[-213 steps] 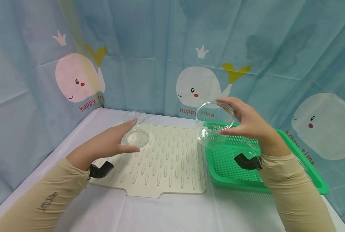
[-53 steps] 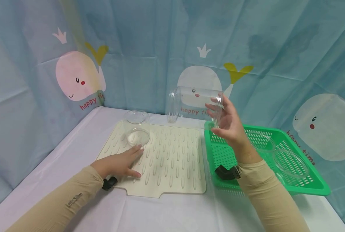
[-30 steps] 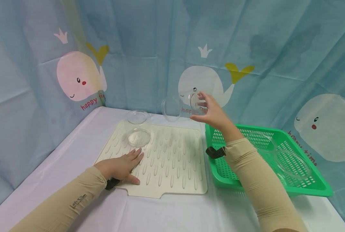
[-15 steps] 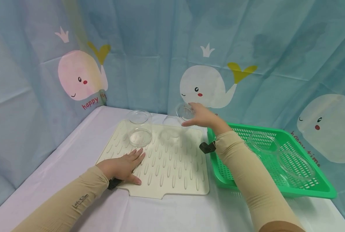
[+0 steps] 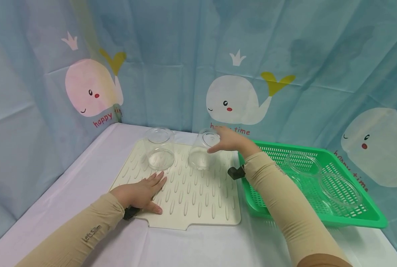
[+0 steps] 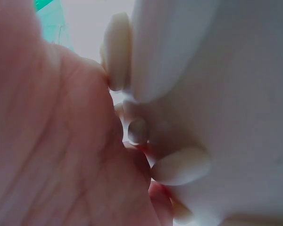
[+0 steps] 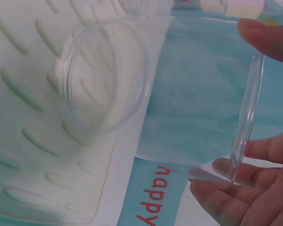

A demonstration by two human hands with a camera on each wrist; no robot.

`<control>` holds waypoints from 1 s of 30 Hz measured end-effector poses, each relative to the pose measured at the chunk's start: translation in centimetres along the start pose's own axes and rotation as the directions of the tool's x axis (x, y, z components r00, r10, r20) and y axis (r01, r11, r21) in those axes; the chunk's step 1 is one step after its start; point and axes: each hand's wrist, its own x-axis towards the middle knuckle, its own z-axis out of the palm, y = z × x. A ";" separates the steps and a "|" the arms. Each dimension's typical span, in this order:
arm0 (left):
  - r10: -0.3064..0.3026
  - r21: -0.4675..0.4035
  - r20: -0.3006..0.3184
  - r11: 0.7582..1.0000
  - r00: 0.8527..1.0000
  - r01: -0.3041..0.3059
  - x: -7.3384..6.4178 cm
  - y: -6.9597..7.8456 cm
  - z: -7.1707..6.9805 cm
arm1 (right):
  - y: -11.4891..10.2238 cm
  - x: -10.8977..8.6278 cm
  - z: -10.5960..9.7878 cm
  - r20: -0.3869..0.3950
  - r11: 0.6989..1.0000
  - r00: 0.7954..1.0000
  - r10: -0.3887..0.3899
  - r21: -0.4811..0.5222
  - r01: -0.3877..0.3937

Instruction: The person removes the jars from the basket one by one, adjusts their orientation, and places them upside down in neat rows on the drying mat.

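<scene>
My left hand [image 5: 140, 194] rests flat with spread fingers on the cream ridged mat [image 5: 185, 200]. In the left wrist view its palm [image 6: 61, 141] lies close against the mat's raised ridges. My right hand [image 5: 232, 139] grips a clear jar [image 5: 198, 157] near its upper end, thumb on one side and fingers on the other. The jar is bottom up, leaning slightly, its open rim at the mat's back right; I cannot tell whether the rim fully touches. In the right wrist view the fingers [image 7: 264, 188] wrap the jar's base end. Another clear jar [image 5: 160, 148] stands upside down at the mat's back left.
A green perforated basket [image 5: 318, 218] stands right of the mat and holds clear round pieces, including two lids [image 5: 340, 189]. A white cloth [image 5: 218, 244] covers the table. A blue whale-print curtain [image 5: 171, 96] hangs behind the table.
My right hand has carried its jar from above the basket leftward, turned it bottom up and lowered it to the mat. My left hand has left the other jar and settled on the mat.
</scene>
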 end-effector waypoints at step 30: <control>0.000 -0.029 -0.022 1.000 1.000 -0.001 0.0 -0.1 0.1 | 0.4 -0.9 -1.4 -0.062 0.997 0.995 -0.078 0.006 0.078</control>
